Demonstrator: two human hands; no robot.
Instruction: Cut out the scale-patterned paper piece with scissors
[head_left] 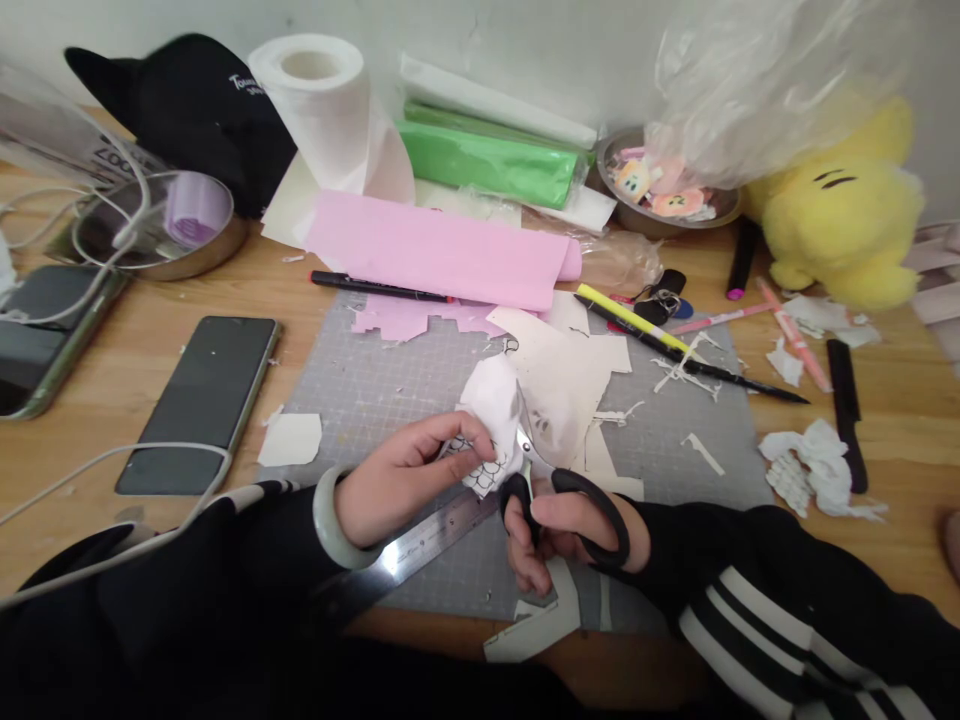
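Between the thumb and fingers of my left hand (420, 465) is a white paper piece (491, 395) with a black scale pattern drawn on its lower part. My right hand (559, 530) has its fingers through the black handles of a pair of scissors (527, 462). The scissor blades stand apart and lie against the right edge of the paper; part of them is hidden. Below my hands a grey cutting mat (375, 400) carries a metal ruler (439, 535) and paper offcuts (544, 615). Cream paper sheets (559, 365) lie just beyond the scissors.
Two phones (206, 400) and a white cable lie left. Behind the mat are pink paper (442, 245), a paper roll (322, 120), a green packet (487, 160) and a metal bowl (667, 220). Pens (637, 320), a yellow plush toy (840, 220) and crumpled tissue (814, 465) are at right.
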